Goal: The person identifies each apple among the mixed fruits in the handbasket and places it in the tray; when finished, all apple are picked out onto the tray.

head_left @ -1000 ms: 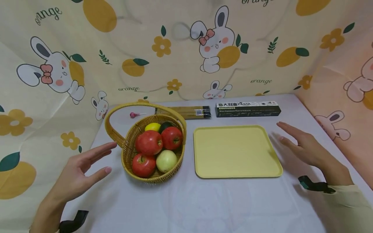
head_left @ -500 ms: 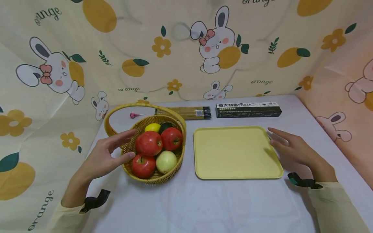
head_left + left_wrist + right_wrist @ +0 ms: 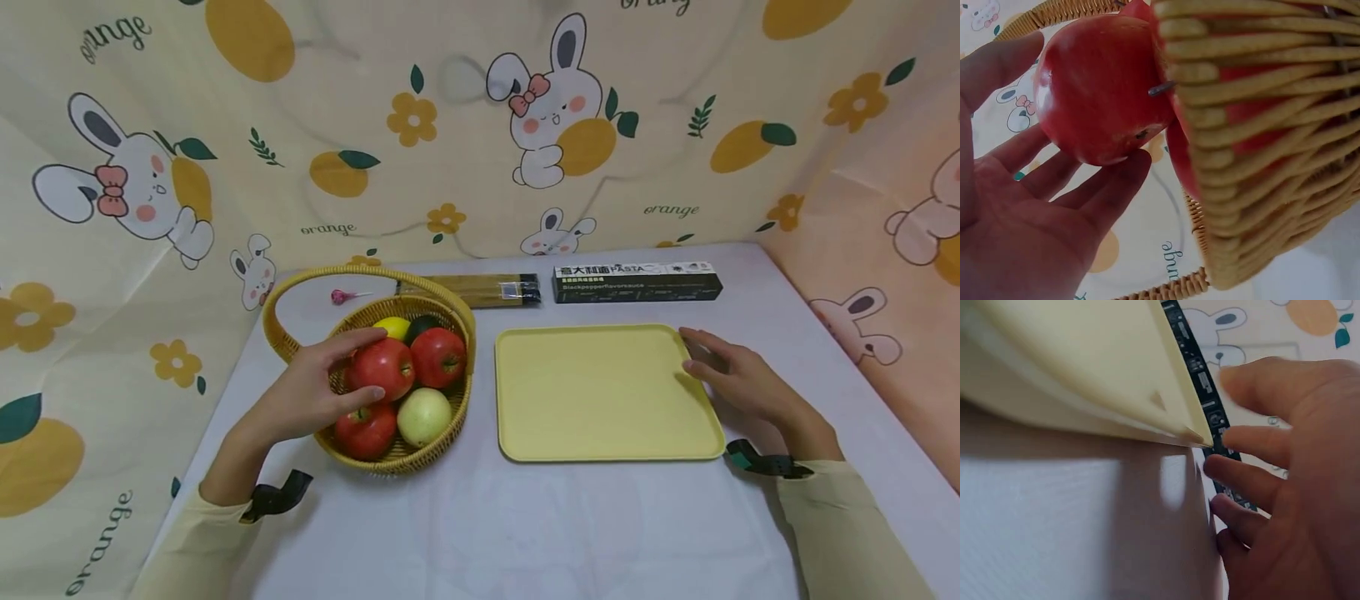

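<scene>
In the head view a woven basket point(image 3: 442, 450) holds several fruits. My left hand point(image 3: 318, 392) reaches over its left side, fingers on the far side and thumb on the near side of the top red apple point(image 3: 390, 371). The left wrist view shows my fingertips touching that apple point(image 3: 1100, 87), the thumb across from them and the palm apart from it. Below it lie another red apple point(image 3: 365, 433) and a pale green round fruit point(image 3: 424, 417). My right hand point(image 3: 750, 383) is at the right edge of a yellow tray point(image 3: 607, 392), fingers relaxed, holding nothing.
Behind the tray stands a dark pasta box point(image 3: 637, 283). Left of it lies a flat brown package point(image 3: 480, 290), partly behind the basket's arched handle point(image 3: 360, 270). A small pink-headed item point(image 3: 343, 296) is at the back left. Patterned cloth point(image 3: 450, 125) hangs behind.
My left hand has moved right and over the basket to the top red apple, which it now touches. My right hand has moved left to the tray's right edge.
</scene>
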Tool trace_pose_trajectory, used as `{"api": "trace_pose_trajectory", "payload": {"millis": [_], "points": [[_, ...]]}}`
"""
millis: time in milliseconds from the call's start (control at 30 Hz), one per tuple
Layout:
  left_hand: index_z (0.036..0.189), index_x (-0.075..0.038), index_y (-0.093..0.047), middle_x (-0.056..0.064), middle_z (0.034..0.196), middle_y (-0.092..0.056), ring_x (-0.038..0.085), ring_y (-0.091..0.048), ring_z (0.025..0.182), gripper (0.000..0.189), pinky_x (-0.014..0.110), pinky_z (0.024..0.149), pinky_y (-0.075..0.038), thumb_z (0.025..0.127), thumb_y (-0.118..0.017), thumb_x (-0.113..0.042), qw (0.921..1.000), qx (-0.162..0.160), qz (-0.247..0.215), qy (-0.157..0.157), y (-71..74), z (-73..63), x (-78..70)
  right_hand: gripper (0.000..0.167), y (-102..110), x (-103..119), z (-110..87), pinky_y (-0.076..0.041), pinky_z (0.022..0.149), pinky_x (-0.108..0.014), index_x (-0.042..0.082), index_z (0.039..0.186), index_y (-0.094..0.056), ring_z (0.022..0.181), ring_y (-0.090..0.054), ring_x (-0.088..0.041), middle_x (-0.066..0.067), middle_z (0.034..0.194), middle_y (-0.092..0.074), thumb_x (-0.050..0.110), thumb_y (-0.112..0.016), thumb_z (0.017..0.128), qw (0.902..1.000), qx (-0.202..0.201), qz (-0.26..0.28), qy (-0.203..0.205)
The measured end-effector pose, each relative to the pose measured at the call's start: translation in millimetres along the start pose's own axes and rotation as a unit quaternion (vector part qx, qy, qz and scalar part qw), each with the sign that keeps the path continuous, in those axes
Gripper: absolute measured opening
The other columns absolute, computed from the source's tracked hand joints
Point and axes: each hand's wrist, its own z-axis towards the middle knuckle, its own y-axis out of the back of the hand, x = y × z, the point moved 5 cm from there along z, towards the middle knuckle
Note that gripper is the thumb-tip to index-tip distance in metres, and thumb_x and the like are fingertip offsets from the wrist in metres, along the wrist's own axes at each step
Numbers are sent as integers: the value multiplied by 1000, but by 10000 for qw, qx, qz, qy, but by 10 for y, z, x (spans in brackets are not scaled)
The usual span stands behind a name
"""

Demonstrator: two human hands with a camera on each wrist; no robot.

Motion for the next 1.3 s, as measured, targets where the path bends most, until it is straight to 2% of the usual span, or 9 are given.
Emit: {"api": "trace_pose_trajectory", "payload": {"millis": [167, 433, 633, 733, 933, 1100, 1200, 1300], "points": [[161, -15, -52, 11, 159, -59, 38, -61, 139, 83, 58, 101, -64, 89, -93, -21, 9992, 134, 375, -27, -54, 54, -55, 78, -12, -36, 9, -28, 122, -81, 8, 172, -31, 159, -26, -61, -32, 175, -28, 45, -64, 111, 9997, -79, -149, 155], [161, -7, -51, 17, 161, -56, 43, -60, 140, 89, 60, 99, -64, 85, -95, -19, 9956, 228, 902, -66, -85, 101, -136, 83, -30, -70, -2, -24, 123, -82, 12, 174, -27, 161, -21, -62, -32, 177, -23, 46, -67, 109, 9997, 60, -237, -35], [158, -10, -55, 15, 157, -60, 40, -63, 134, 86, 59, 95, -66, 84, -97, -24, 9953, -44, 970, -31, -69, 68, -152, 84, -39, -75, -17, -23, 123, -82, 15, 175, -25, 163, -17, -60, -30, 178, -19, 46, -66, 109, 9997, 104, -216, -56], [156, -12, -57, 11, 155, -62, 36, -64, 134, 86, 56, 93, -67, 82, -99, -26, 9962, -267, 818, -129, -60, 17, -185, 83, -45, -71, -18, -23, 123, -82, 16, 176, -24, 163, -15, -60, -30, 179, -19, 45, -65, 110, 9997, 141, -179, -38], [153, -19, -62, 2, 151, -66, 28, -64, 134, 84, 50, 93, -68, 80, -101, -31, 9962, -566, 232, -627, -70, -85, -359, 80, -54, -63, -23, -24, 122, -83, 15, 176, -23, 163, -14, -60, -29, 179, -18, 40, -63, 112, 9998, 159, -104, -43], [152, -21, -63, -3, 147, -69, 21, -66, 129, 81, 41, 94, -68, 80, -100, -26, 9915, -423, -577, -1084, -164, -96, -603, 78, -46, -53, -14, -22, 123, -83, 15, 176, -23, 164, -13, -59, -29, 179, -20, 38, -62, 112, 9998, 150, -161, -28], [153, -22, -63, -5, 146, -69, 18, -66, 129, 83, 40, 97, -66, 79, -100, -24, 9862, -272, -867, -1381, -264, -38, -788, 78, -46, -47, -17, -22, 123, -83, 14, 176, -23, 164, -13, -59, -30, 179, -19, 40, -61, 113, 9998, 157, -149, -48], [153, -23, -62, -5, 146, -69, 16, -66, 130, 82, 39, 102, -65, 81, -100, -24, 9822, -93, -1076, -1537, -391, 54, -952, 78, -56, -39, -23, -22, 123, -83, 14, 176, -22, 163, -13, -60, -30, 179, -18, 40, -60, 113, 9998, 169, -93, -57]]}}
